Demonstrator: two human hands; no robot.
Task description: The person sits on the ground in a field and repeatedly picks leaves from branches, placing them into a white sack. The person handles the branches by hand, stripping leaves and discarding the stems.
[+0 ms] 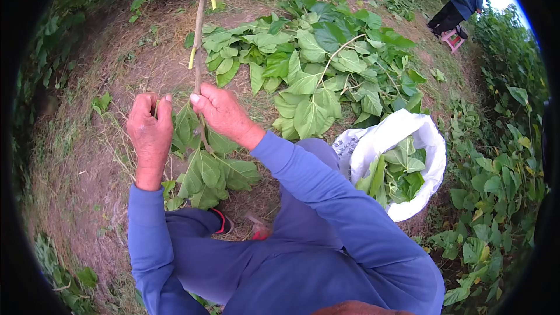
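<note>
My right hand (228, 114) grips a thin brown branch (200, 30), its thumb lying along the bark. The branch runs from the top of the picture down past my hand, and yellow-green stubs stick out of its upper part. Broad green leaves (210, 170) hang from its lower end, between my hands and my knees. To the left of the branch, my left hand (150, 129) is closed, with a short green stalk (156, 108) pinched between thumb and fingers. Whatever else lies inside that fist is hidden.
A heap of leafy cut branches (315, 70) lies ahead on the dry grass. By my right knee stands a white woven sack (420, 135) with leaves inside. Farther off, a person (459, 6) bends near a pink stool (453, 40). Green bushes (494, 175) line the right side.
</note>
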